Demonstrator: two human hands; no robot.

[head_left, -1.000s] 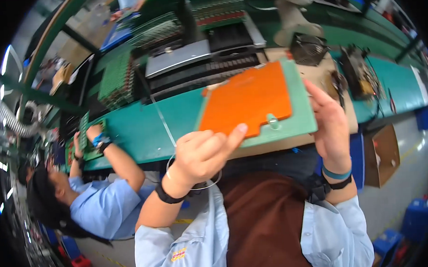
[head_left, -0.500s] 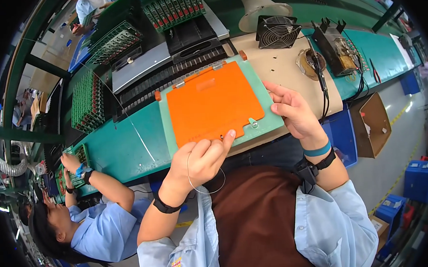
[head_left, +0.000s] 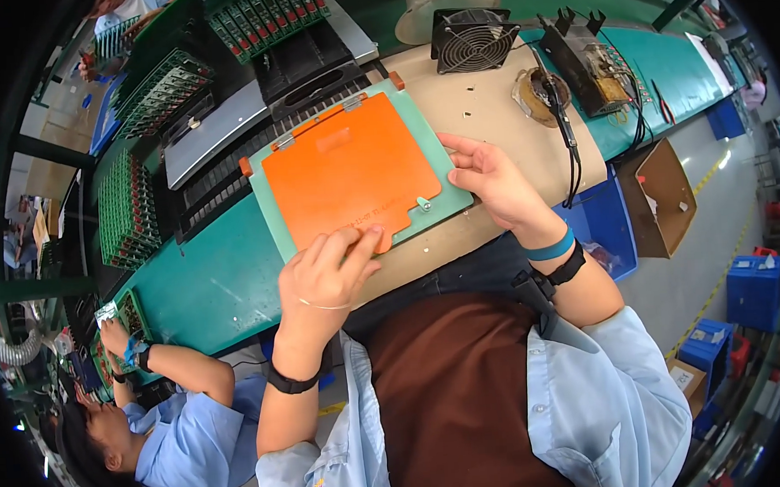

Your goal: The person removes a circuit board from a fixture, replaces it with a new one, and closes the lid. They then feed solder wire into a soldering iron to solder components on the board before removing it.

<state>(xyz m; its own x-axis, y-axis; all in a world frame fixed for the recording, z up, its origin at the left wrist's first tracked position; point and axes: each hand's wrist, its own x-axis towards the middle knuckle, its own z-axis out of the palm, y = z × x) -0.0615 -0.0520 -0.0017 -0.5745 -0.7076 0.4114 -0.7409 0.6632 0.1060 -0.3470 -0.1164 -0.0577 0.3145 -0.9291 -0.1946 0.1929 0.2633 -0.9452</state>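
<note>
A flat fixture with a pale green base [head_left: 270, 197] and an orange hinged lid [head_left: 351, 171] lies tilted before me, its lid down over the base. Metal hinges hold the lid along the far edge, and a small metal latch [head_left: 423, 205] stands at its near right corner. My left hand [head_left: 321, 278] is closed at the near edge, fingers curled, index fingertip against the lid's notched front. With thumb and fingers, my right hand [head_left: 497, 185] grips the base's right edge. Whatever is inside the fixture is hidden.
Behind stand a black fan [head_left: 475, 41], a soldering iron [head_left: 562, 120] on a round stand and a black machine [head_left: 585, 66]. Racked green circuit boards [head_left: 128, 209] are at the left, beside a dark conveyor [head_left: 216, 200]. A co-worker's arm [head_left: 184, 347] reaches over the bench at left.
The whole scene has shifted left and slightly up in the view. My left index finger has bent more at the lid's front edge; my right hand keeps its grip on the base.
</note>
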